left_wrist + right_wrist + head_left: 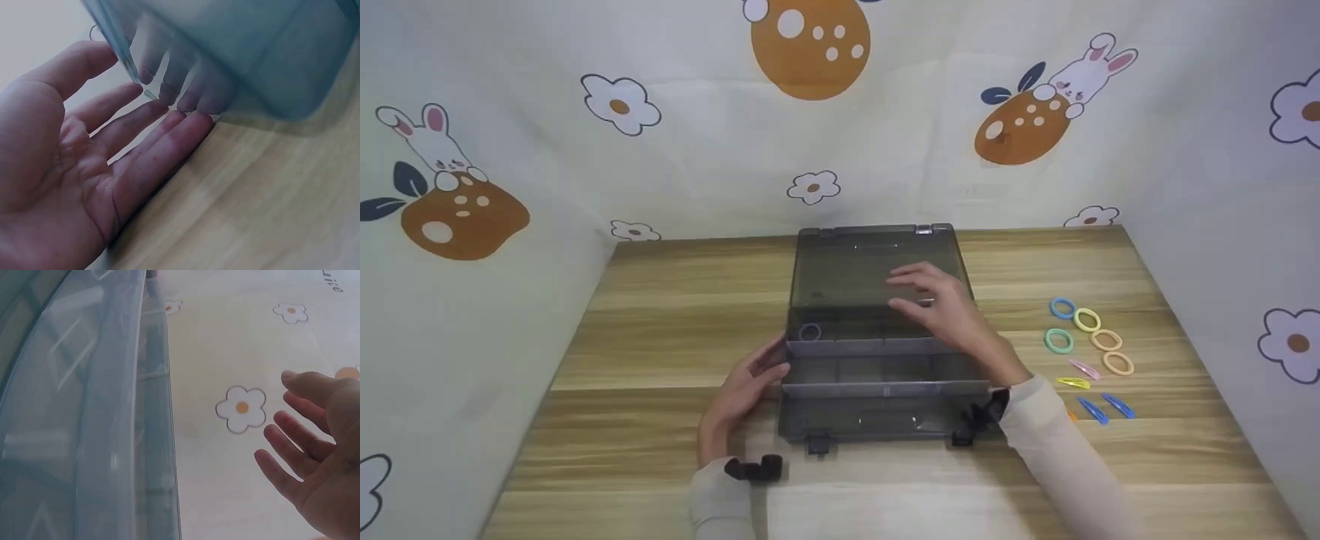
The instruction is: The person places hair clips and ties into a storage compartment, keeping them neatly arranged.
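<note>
Legible text: one partial item. All positions are referred to the translucent grey, rectangular plastic compartment box (885, 429). In the right wrist view, a short run of thin, dark, steeply tilted lettering (332, 281) stands on the white fabric backdrop (197, 360) printed with flowers, well to the right of the box. Its last letters appear to be "ile"; the part before them is unclear at the upper edge of the view, so the full word cannot be confirmed. In the head view, small faint marks (969, 190) on the backdrop, behind the box and towards its right, are illegible.
</note>
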Available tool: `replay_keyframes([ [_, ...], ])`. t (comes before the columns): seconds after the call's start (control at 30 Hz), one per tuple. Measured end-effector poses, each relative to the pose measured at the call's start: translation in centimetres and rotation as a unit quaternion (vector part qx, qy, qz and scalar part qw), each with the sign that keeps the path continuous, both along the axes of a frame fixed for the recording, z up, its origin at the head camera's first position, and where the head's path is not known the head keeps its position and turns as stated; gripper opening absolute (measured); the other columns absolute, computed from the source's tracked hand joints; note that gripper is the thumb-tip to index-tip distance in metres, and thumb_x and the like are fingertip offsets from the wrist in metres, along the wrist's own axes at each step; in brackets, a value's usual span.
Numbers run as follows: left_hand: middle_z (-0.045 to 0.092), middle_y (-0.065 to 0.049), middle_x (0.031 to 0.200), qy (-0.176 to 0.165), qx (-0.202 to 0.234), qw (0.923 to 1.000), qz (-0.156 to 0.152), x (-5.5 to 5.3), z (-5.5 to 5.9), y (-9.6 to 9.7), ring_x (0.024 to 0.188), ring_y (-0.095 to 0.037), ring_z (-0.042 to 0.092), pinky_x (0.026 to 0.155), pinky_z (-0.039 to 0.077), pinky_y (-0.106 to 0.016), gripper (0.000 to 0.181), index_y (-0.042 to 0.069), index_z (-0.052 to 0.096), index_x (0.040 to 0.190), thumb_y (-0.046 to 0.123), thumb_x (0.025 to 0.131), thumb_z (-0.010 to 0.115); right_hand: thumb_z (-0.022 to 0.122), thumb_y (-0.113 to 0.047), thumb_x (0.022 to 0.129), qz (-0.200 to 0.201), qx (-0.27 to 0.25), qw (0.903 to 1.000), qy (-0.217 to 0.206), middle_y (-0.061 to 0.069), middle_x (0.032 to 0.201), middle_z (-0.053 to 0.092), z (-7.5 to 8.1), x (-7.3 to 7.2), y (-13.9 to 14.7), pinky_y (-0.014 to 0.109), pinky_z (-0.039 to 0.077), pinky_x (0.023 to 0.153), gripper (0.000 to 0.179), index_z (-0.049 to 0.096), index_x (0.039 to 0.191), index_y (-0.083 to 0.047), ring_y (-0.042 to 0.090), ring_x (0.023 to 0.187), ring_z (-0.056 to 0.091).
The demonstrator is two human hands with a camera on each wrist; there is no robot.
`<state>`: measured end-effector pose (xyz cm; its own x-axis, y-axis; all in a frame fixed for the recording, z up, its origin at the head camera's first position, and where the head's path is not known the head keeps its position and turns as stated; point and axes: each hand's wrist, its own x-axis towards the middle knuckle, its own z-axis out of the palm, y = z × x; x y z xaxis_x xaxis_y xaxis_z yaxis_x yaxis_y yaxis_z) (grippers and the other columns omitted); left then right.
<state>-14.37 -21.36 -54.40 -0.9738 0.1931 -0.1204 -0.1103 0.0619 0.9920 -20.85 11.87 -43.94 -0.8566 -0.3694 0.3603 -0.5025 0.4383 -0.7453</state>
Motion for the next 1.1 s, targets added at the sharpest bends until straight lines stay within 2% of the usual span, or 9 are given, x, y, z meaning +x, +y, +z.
replay_keyframes([
  [0.3,0.042,-0.011,0.158,0.008,-0.006,0.9997,0.020,0.0,0.1,0.0,0.148,-0.028,0.039,0.120,0.035,-0.037,0.058,0.006,0.046,0.149,0.008,0.095,0.066,0.075,-0.018,0.089,-0.049,-0.015,0.9974,-0.050,0.012,0.126,0.068,-0.4,0.3,4.3,0.048,0.055,0.100,0.031,0.073,0.118,-0.008,0.029,0.121,0.062],
  [0.37,0.042,-0.011,0.158,0.008,-0.004,0.9997,0.023,-0.1,0.2,0.1,0.148,-0.027,0.039,0.121,0.033,-0.037,0.058,0.006,0.047,0.149,0.008,0.094,0.067,0.075,-0.017,0.090,-0.063,-0.021,0.9961,-0.057,0.012,0.126,0.068,-0.7,0.3,5.4,0.048,0.055,0.099,0.030,0.073,0.118,-0.008,0.025,0.120,0.062],
  [0.4,0.042,-0.012,0.158,0.009,-0.004,0.9997,0.023,-0.1,0.2,0.1,0.148,-0.027,0.038,0.122,0.032,-0.037,0.058,0.005,0.046,0.149,0.008,0.094,0.067,0.075,-0.017,0.089,-0.073,-0.026,0.9951,-0.061,0.012,0.125,0.069,-0.9,0.4,6.1,0.048,0.056,0.099,0.030,0.073,0.118,-0.008,0.019,0.118,0.063],
  [0.53,0.040,-0.013,0.159,0.009,0.000,0.9998,0.016,-0.2,0.2,0.2,0.149,-0.027,0.036,0.123,0.029,-0.038,0.059,0.004,0.045,0.149,0.008,0.095,0.066,0.074,-0.020,0.090,-0.102,-0.036,0.9901,-0.090,0.011,0.123,0.070,-1.8,0.6,8.6,0.032,0.057,0.096,0.030,0.073,0.118,-0.007,-0.001,0.109,0.060],
  [0.6,0.040,-0.012,0.159,0.006,0.001,0.9999,0.015,-0.2,0.2,0.2,0.149,-0.027,0.035,0.124,0.028,-0.038,0.059,0.004,0.045,0.149,0.008,0.095,0.066,0.075,-0.021,0.090,-0.112,-0.033,0.9884,-0.097,0.011,0.121,0.070,-2.4,0.7,9.7,0.022,0.056,0.092,0.031,0.073,0.117,-0.006,-0.004,0.106,0.060],
  [0.67,0.040,-0.011,0.159,0.006,0.002,0.9999,0.012,-0.3,0.2,0.1,0.150,-0.026,0.035,0.124,0.027,-0.038,0.059,0.005,0.045,0.150,0.008,0.095,0.066,0.075,-0.022,0.090,-0.121,-0.027,0.9873,-0.100,0.012,0.120,0.070,-2.9,0.8,10.7,0.014,0.054,0.088,0.031,0.073,0.117,-0.005,0.004,0.108,0.063],
  [0.87,0.041,-0.011,0.159,0.008,-0.005,0.9999,0.012,-0.2,0.1,0.0,0.150,-0.026,0.035,0.123,0.029,-0.036,0.057,0.005,0.045,0.150,0.006,0.096,0.064,0.073,-0.023,0.092,-0.150,0.001,0.9821,-0.114,0.018,0.126,0.066,-3.8,0.8,13.4,0.009,0.052,0.081,0.037,0.069,0.123,-0.004,0.036,0.114,0.065],
  [0.93,0.043,-0.011,0.158,0.002,-0.010,0.9997,0.020,-0.1,0.1,0.0,0.149,-0.026,0.036,0.122,0.029,-0.036,0.057,0.005,0.046,0.149,0.007,0.095,0.065,0.072,-0.026,0.093,-0.162,0.013,0.9790,-0.124,0.020,0.128,0.065,-3.9,0.8,14.3,0.013,0.055,0.079,0.038,0.068,0.125,-0.004,0.038,0.113,0.065],
  [1.1,0.044,-0.012,0.157,0.001,-0.015,0.9996,0.025,-0.3,0.1,0.2,0.149,-0.026,0.036,0.124,0.027,-0.037,0.056,0.005,0.047,0.148,0.007,0.095,0.066,0.069,-0.030,0.095,-0.191,0.048,0.9725,-0.125,0.022,0.131,0.064,-3.9,0.5,16.8,0.040,0.052,0.098,0.042,0.066,0.127,-0.003,0.038,0.118,0.062],
])
